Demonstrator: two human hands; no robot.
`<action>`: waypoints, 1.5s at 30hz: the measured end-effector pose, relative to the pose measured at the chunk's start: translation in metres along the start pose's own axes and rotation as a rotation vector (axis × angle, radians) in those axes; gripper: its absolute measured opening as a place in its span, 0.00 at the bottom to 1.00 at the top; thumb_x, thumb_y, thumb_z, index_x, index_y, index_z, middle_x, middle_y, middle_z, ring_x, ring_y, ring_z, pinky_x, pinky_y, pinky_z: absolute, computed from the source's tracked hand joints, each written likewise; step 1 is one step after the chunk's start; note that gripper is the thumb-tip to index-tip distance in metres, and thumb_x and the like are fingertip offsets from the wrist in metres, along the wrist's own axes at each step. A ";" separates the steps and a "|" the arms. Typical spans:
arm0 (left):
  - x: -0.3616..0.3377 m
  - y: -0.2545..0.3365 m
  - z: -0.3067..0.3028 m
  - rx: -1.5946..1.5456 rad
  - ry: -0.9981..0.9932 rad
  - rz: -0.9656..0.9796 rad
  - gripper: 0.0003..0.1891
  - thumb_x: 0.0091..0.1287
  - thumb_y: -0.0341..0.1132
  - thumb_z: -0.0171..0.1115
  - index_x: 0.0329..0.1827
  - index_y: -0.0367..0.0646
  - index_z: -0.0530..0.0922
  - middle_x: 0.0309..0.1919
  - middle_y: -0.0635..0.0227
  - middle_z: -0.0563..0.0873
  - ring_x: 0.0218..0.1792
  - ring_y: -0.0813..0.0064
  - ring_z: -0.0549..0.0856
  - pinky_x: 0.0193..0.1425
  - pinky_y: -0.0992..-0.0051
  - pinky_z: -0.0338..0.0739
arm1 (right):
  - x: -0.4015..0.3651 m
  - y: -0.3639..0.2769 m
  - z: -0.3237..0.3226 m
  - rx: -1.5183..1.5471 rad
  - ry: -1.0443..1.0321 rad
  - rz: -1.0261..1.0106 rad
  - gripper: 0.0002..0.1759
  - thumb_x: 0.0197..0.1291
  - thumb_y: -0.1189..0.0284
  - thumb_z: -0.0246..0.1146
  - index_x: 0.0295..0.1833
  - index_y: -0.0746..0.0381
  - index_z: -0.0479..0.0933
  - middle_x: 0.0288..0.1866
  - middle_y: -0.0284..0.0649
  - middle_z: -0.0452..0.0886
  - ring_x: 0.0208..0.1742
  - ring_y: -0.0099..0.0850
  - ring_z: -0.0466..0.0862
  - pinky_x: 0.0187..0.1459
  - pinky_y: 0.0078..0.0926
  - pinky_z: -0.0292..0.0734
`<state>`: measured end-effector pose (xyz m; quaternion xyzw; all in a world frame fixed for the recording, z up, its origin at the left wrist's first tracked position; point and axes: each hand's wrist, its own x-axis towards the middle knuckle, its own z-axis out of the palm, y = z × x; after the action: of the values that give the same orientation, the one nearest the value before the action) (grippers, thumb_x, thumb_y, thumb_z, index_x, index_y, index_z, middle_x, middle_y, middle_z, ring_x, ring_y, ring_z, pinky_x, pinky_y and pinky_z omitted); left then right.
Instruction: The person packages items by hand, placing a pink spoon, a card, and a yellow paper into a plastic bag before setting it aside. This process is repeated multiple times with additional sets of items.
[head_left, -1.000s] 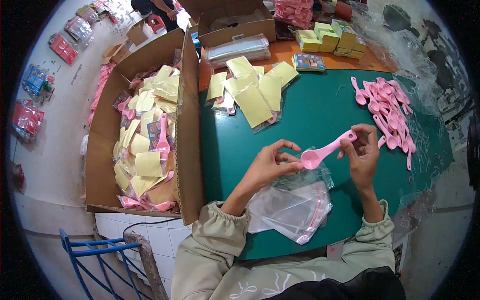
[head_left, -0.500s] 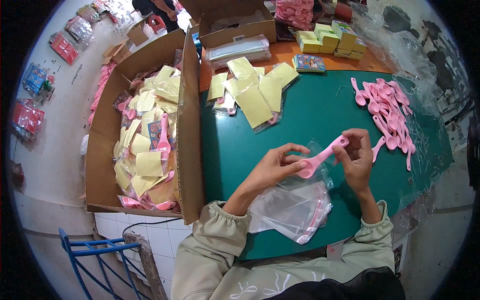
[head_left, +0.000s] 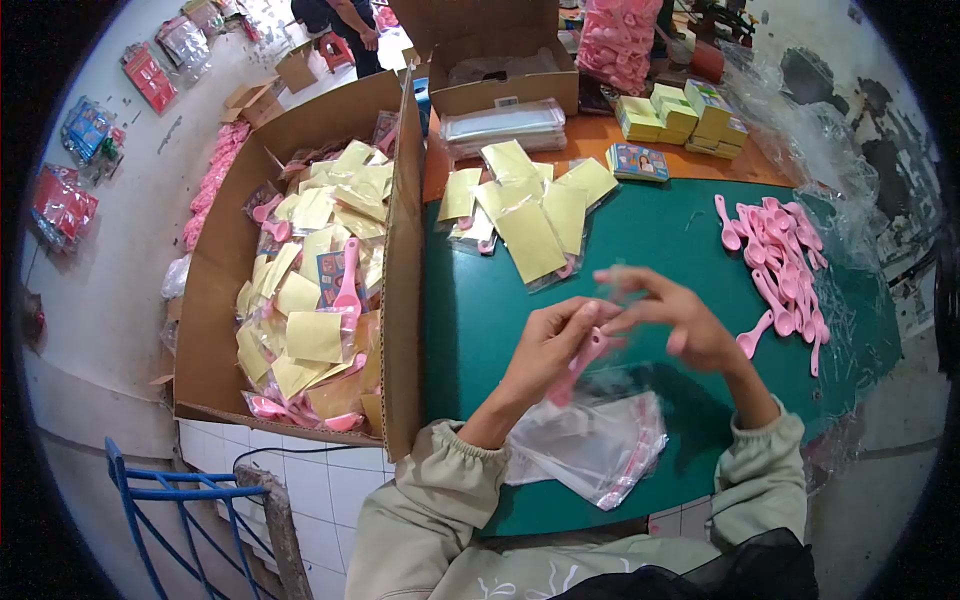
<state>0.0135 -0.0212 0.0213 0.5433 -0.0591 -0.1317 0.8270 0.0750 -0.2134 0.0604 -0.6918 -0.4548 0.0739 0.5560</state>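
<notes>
My left hand (head_left: 548, 350) is closed around a pink plastic spoon (head_left: 582, 366), its handle hole pointing up and its other end low toward the bags. Just right of it, my right hand (head_left: 672, 315) is blurred by motion, fingers stretched and apart near the left fingertips. A thin clear film shows faintly around those fingers. Beneath both hands, a fanned stack of clear plastic bags (head_left: 590, 450) lies on the green tabletop (head_left: 480, 330). A pile of pink spoons (head_left: 785, 265) rests on the right.
Left of the table stands a large cardboard box (head_left: 400, 290) full of bagged spoons and yellow cards. Filled packets (head_left: 530, 240) lie at the table's back, near stacks of cards (head_left: 690, 115) and a smaller box (head_left: 500, 90). A person (head_left: 345, 30) is in the background.
The spoon has swung from between both hands to a downward tilt in my left hand. My right hand has let go of its handle and moved left. The view has shifted slightly.
</notes>
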 end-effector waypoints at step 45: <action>-0.002 0.020 -0.005 0.146 -0.080 0.037 0.18 0.73 0.40 0.49 0.50 0.31 0.77 0.38 0.58 0.85 0.38 0.77 0.85 0.41 0.83 0.79 | -0.020 -0.060 -0.027 -0.204 0.340 0.326 0.07 0.59 0.82 0.59 0.44 0.69 0.75 0.36 0.37 0.81 0.28 0.18 0.77 0.25 0.16 0.73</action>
<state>0.0157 -0.0084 0.0377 0.5952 -0.1116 -0.1333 0.7845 0.0471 -0.2489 0.1124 -0.8110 -0.2423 -0.0010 0.5325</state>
